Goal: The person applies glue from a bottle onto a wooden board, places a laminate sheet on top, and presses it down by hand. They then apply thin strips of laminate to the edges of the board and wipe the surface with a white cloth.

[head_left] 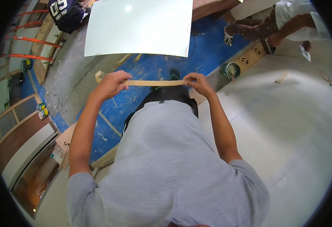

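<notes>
Tan strip [154, 83], thin and flexible by its look, spans level between both hands in front of the shirt [162, 151]. The right hand [199, 84] pinches it near its right end, thumb and fingers closed down; the left hand [114, 84] has fingers and thumb closed about it too, with a loose curl [99, 76] showing beyond on the left. Two spread holds probably keep the middle straight and stop it recoiling. The white panel [139, 28] lies on the far side, its near edge beyond the hands. The bucket [230, 70] stands to the right, seemingly within a co-worker's reach, and limits outward swing there. Left of the strip, grey floor [69, 83] and blue sheet [109, 113] appear to give more elbow room.
</notes>
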The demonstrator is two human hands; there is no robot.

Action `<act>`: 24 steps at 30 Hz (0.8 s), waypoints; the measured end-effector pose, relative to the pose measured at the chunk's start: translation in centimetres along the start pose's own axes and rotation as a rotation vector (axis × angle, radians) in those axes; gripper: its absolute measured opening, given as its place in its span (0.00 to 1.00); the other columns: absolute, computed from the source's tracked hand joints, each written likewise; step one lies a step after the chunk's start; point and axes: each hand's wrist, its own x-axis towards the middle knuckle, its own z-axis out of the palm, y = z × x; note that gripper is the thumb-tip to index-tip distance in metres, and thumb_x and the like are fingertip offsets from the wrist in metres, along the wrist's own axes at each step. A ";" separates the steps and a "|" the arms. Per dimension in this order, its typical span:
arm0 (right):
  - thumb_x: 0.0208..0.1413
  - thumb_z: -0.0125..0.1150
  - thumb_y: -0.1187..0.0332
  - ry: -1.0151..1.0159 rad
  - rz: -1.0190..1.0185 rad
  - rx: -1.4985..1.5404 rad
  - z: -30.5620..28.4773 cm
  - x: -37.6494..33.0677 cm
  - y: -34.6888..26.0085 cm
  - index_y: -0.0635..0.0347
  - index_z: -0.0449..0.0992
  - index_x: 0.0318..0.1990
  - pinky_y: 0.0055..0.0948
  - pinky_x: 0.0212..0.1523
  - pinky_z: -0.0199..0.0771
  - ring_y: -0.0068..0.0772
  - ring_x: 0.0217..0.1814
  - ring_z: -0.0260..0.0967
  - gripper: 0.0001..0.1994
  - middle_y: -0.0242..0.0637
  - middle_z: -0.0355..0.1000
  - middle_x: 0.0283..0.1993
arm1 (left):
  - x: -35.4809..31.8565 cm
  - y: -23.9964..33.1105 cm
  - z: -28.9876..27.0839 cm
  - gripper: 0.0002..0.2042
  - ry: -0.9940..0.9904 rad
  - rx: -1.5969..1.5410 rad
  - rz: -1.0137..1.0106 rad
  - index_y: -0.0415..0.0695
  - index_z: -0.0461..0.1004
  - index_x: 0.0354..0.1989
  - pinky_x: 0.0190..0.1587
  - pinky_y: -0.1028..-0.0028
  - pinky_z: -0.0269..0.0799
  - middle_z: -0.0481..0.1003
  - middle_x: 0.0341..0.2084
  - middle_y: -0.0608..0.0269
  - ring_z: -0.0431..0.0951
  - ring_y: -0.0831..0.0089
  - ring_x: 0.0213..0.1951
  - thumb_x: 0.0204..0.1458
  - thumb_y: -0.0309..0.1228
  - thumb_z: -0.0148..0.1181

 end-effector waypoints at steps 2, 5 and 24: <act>0.55 0.69 0.75 0.211 -0.160 -0.179 0.0 0.7 -0.3 0.60 0.83 0.41 0.29 0.46 0.75 0.30 0.43 0.76 0.07 0.33 0.80 0.39 | 0.8 -1.0 1.1 0.13 0.059 0.117 0.084 0.44 0.79 0.46 0.42 0.64 0.73 0.80 0.41 0.60 0.80 0.59 0.40 0.51 0.25 0.69; 0.53 0.69 0.77 0.274 -0.366 -0.290 -0.1 2.0 -0.2 0.61 0.83 0.42 0.31 0.45 0.76 0.34 0.46 0.76 0.09 0.36 0.78 0.43 | 1.3 -2.1 2.2 0.13 0.137 0.294 0.116 0.46 0.80 0.47 0.43 0.61 0.72 0.81 0.41 0.61 0.81 0.59 0.43 0.51 0.25 0.68; 0.55 0.72 0.76 -0.058 -0.453 -0.341 3.6 7.5 -9.1 0.62 0.81 0.54 0.27 0.44 0.78 0.30 0.42 0.77 0.18 0.39 0.80 0.44 | -9.8 -3.2 6.7 0.18 0.543 -0.060 -0.277 0.42 0.79 0.55 0.46 0.68 0.75 0.81 0.44 0.57 0.82 0.62 0.42 0.56 0.30 0.68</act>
